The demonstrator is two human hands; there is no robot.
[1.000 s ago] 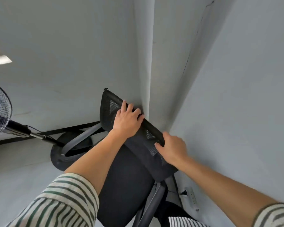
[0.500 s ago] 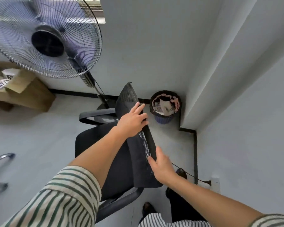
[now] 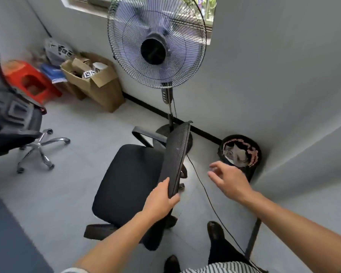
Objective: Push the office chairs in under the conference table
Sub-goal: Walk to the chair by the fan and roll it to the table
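A black office chair (image 3: 126, 180) with a mesh backrest (image 3: 177, 152) stands in the middle of the floor, its seat pointing left. My left hand (image 3: 161, 200) grips the near end of the backrest's top edge. My right hand (image 3: 228, 180) hovers open to the right of the backrest, fingers spread, touching nothing. A second office chair (image 3: 12, 123) with a chrome star base is at the left edge. A dark blue-grey surface (image 3: 10, 241) fills the lower left corner; I cannot tell whether it is the conference table.
A standing fan (image 3: 156, 44) is right behind the chair, its black cable (image 3: 205, 194) trailing across the floor by my feet. A full black waste bin (image 3: 240, 152) sits in the right corner. Cardboard boxes (image 3: 95, 81) and a red stool (image 3: 32, 81) line the far wall.
The chair has swung round so its seat faces left. My right hand has let go of the backrest and moved right. My left hand has slid to the backrest's near end.
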